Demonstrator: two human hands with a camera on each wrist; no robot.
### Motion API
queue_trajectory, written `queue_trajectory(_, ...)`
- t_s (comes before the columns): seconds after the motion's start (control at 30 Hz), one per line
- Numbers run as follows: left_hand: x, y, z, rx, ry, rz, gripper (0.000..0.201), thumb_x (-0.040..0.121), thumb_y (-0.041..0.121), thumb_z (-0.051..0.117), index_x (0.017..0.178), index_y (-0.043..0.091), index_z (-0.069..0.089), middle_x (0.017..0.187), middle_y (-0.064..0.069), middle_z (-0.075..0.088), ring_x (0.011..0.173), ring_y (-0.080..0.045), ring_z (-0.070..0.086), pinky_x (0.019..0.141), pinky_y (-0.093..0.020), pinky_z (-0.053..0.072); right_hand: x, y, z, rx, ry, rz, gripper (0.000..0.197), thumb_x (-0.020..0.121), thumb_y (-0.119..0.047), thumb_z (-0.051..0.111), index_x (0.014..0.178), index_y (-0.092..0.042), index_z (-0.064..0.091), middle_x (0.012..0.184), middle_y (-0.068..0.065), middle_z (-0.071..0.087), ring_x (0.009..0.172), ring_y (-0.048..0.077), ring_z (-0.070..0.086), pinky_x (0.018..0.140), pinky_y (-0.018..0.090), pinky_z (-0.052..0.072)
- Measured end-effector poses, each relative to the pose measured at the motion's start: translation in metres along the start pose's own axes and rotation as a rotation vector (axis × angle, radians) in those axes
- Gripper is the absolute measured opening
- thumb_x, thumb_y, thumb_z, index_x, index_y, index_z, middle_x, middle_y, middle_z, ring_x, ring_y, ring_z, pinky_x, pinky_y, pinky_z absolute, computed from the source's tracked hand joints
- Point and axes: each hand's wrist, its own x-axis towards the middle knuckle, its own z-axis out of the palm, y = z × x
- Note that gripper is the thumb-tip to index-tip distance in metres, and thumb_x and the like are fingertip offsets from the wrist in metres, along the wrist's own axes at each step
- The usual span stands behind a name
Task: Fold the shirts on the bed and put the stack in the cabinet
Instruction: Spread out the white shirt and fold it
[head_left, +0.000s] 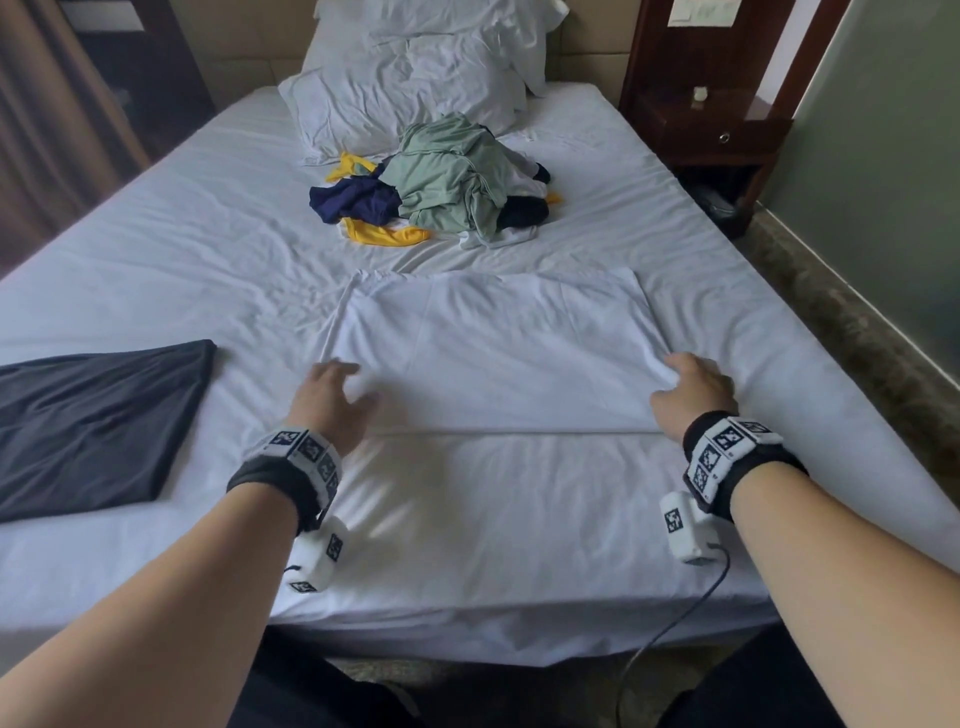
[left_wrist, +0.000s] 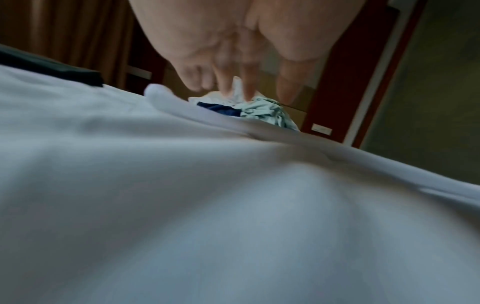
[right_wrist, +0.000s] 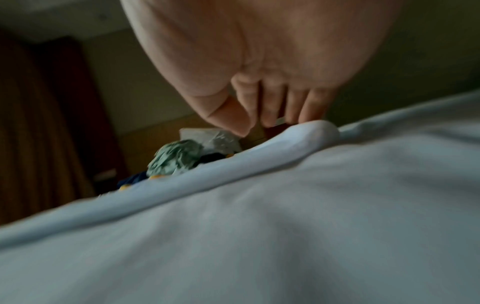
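A white shirt (head_left: 493, 353) lies flat and partly folded in the middle of the bed (head_left: 208, 249). My left hand (head_left: 340, 382) hovers at its near left edge with fingers spread, holding nothing; in the left wrist view the left hand (left_wrist: 241, 90) hangs just above the cloth. My right hand (head_left: 678, 379) is at the shirt's near right edge. In the right wrist view the right hand (right_wrist: 272, 121) has its fingertips on a raised fold of white cloth (right_wrist: 311, 131), with the thumb off the cloth. A folded dark shirt (head_left: 93, 415) lies at the left.
A loose pile of shirts (head_left: 447, 182), green, navy, yellow and white, sits further up the bed below the pillows (head_left: 410, 78). A dark wooden nightstand (head_left: 711, 130) stands at the right of the bed head. A cable (head_left: 675, 623) hangs from my right wrist.
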Motion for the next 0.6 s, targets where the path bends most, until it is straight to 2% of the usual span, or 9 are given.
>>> queue_trajectory(0.07,0.001,0.006,0.005,0.137,-0.216,0.048,0.063,0.093,0.052,0.060,0.150,0.032,0.044,0.162,-0.003,0.035,0.147,-0.029,0.035,0.122,-0.045,0.026,-0.003,-0.003,0.013,-0.169,-0.257,-0.145,0.078,0.079,-0.020,0.055,0.154,-0.031,0.033,0.159,0.003,0.033,0.143,0.031,0.034,0.118,0.041,0.033)
queue_trajectory(0.1,0.003,0.005,0.008,0.259,-0.310,0.065,0.068,0.094,0.052,0.057,0.155,0.034,0.034,0.164,0.000,0.029,0.150,-0.026,0.029,0.123,-0.046,0.022,-0.003,-0.002,0.019,-0.278,-0.362,-0.175,0.086,0.077,-0.021,0.055,0.156,-0.033,0.025,0.164,-0.001,0.023,0.149,0.029,0.024,0.122,0.040,0.025)
queue_trajectory(0.17,0.005,0.005,0.011,0.369,-0.432,0.084,0.080,0.095,0.049,0.059,0.160,0.035,0.016,0.168,0.004,0.015,0.156,-0.020,0.014,0.125,-0.049,0.012,-0.003,-0.001,0.026,-0.383,-0.428,-0.168,0.094,0.076,-0.022,0.056,0.158,-0.032,0.013,0.167,-0.008,0.007,0.154,0.026,0.007,0.126,0.039,0.011)
queue_trajectory(0.2,0.008,0.005,0.011,0.378,-0.475,0.083,0.086,0.093,0.047,0.063,0.161,0.034,0.011,0.169,0.004,0.011,0.157,-0.019,0.010,0.126,-0.050,0.010,-0.003,-0.002,0.026,-0.389,-0.422,-0.161,0.094,0.075,-0.021,0.056,0.158,-0.031,0.011,0.167,-0.008,0.007,0.154,0.026,0.006,0.126,0.038,0.010)
queue_trajectory(0.27,0.011,0.005,0.009,0.436,-0.530,0.095,0.096,0.089,0.043,0.069,0.161,0.032,0.007,0.169,0.002,0.011,0.156,-0.020,0.011,0.126,-0.051,0.013,0.000,-0.004,0.027,-0.386,-0.388,-0.180,0.093,0.073,-0.020,0.058,0.156,-0.029,0.017,0.165,-0.005,0.016,0.151,0.026,0.016,0.125,0.036,0.017)
queue_trajectory(0.37,0.015,0.006,0.007,0.531,-0.541,0.136,0.097,0.088,0.028,0.071,0.161,0.029,0.007,0.167,0.000,0.016,0.154,-0.022,0.020,0.124,-0.045,0.023,0.003,-0.005,0.024,-0.366,-0.333,-0.193,0.085,0.076,-0.020,0.064,0.153,-0.031,0.030,0.157,-0.002,0.035,0.142,0.027,0.037,0.118,0.033,0.031)
queue_trajectory(0.43,0.013,0.010,0.001,0.542,-0.521,0.156,0.091,0.092,0.013,0.063,0.162,0.030,0.008,0.167,-0.001,0.020,0.150,-0.025,0.032,0.118,-0.037,0.034,0.007,-0.002,0.020,-0.353,-0.313,-0.166,0.077,0.076,-0.022,0.062,0.147,-0.041,0.036,0.146,0.001,0.051,0.128,0.030,0.052,0.110,0.036,0.043)
queue_trajectory(0.5,0.008,0.013,-0.007,0.560,-0.478,0.153,0.082,0.095,0.005,0.053,0.161,0.036,0.014,0.160,-0.002,0.034,0.135,-0.030,0.050,0.100,-0.034,0.047,0.012,0.004,0.017,-0.358,-0.274,-0.144,0.068,0.073,-0.022,0.054,0.134,-0.049,0.041,0.127,0.004,0.063,0.108,0.033,0.062,0.098,0.040,0.052)
queue_trajectory(0.6,0.004,0.012,-0.016,0.531,-0.397,0.166,0.072,0.098,0.006,0.042,0.158,0.042,0.026,0.152,-0.002,0.045,0.129,-0.031,0.054,0.100,-0.036,0.048,0.017,0.008,0.012,-0.372,-0.227,-0.156,0.054,0.079,-0.014,0.048,0.120,-0.049,0.047,0.111,0.004,0.066,0.093,0.032,0.064,0.085,0.038,0.057)
